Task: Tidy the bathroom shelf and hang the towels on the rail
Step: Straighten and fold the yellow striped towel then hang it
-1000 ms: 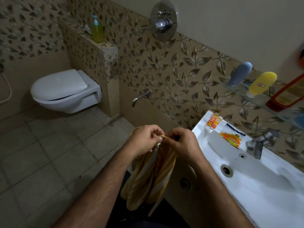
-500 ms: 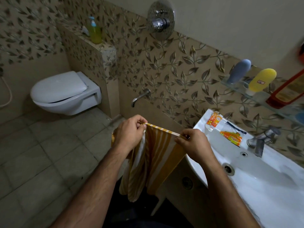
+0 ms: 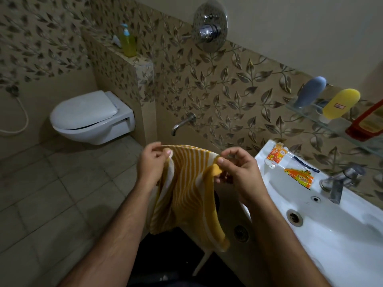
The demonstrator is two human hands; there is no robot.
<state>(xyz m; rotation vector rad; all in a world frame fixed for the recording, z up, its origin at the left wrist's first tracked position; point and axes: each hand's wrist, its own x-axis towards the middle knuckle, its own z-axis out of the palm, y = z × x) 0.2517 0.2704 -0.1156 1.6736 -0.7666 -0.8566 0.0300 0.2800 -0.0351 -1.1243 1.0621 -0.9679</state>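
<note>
Leaf-patterned tiled bathroom: yellow-and-white striped cloth towel hangs between 2 hands, top edge running left-right; left hand and right hand each pinch 1 corner; no rail visible.

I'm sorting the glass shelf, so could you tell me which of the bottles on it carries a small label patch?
The yellow bottle, the middle one on the glass shelf. The grey-blue bottle to its left is plain, and the red-capped bottle to its right has a large label.
</note>
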